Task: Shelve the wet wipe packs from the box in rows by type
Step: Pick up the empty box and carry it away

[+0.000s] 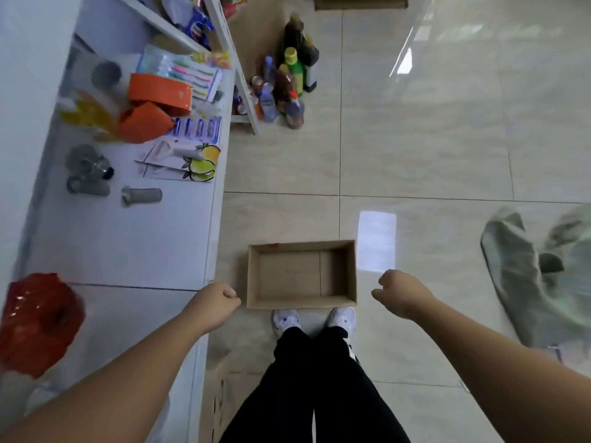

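An open cardboard box [302, 302] stands on the tiled floor just ahead of my feet, and its inside shows only bare cardboard. My left hand [215, 304] hovers left of the box, above the shelf's edge, fingers curled into a fist around nothing. My right hand [397, 290] hovers right of the box, also curled and holding nothing. No wet wipe pack is visible in the box or in either hand.
A white shelf [128, 238] runs along the left with orange packs [160, 92], toothbrush packs, razors, grey rolls and a red net bag [40, 321]. Bottles [287, 84] stand on the floor beyond. A grey cloth bag [543, 276] lies at right.
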Action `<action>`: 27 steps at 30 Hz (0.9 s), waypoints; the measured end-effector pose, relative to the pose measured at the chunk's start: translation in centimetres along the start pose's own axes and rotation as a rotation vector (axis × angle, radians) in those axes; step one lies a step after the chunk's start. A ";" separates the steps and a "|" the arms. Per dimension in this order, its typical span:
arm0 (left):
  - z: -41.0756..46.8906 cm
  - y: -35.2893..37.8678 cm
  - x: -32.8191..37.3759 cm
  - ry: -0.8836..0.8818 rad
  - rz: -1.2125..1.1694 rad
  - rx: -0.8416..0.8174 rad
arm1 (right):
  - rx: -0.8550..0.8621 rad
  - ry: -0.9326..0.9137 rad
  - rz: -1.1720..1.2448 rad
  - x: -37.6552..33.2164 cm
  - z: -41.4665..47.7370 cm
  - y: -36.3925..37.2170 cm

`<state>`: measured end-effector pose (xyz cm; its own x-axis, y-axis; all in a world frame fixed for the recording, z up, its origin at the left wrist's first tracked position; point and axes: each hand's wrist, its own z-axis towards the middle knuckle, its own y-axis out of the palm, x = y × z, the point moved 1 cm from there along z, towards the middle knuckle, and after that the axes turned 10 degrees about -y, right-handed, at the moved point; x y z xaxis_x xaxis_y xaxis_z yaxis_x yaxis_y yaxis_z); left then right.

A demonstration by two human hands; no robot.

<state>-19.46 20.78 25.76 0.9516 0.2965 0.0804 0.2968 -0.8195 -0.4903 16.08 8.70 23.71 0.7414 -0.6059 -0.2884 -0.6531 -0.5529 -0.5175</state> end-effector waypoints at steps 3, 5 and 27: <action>5.4 2.4 -0.9 -0.042 0.015 -0.026 | -0.020 0.062 0.083 1.4 4.1 2.9; 8.9 4.2 -1.5 -0.087 0.017 -0.036 | -0.033 0.093 0.137 2.1 6.9 4.8; 34.1 20.9 -6.7 -0.450 -0.391 -0.130 | 0.056 0.361 0.450 11.4 28.7 23.5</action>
<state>-22.36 18.44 -14.63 0.6513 0.7428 -0.1552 0.6520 -0.6525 -0.3862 13.61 5.21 -14.84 0.2864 -0.9366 -0.2017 -0.8753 -0.1702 -0.4526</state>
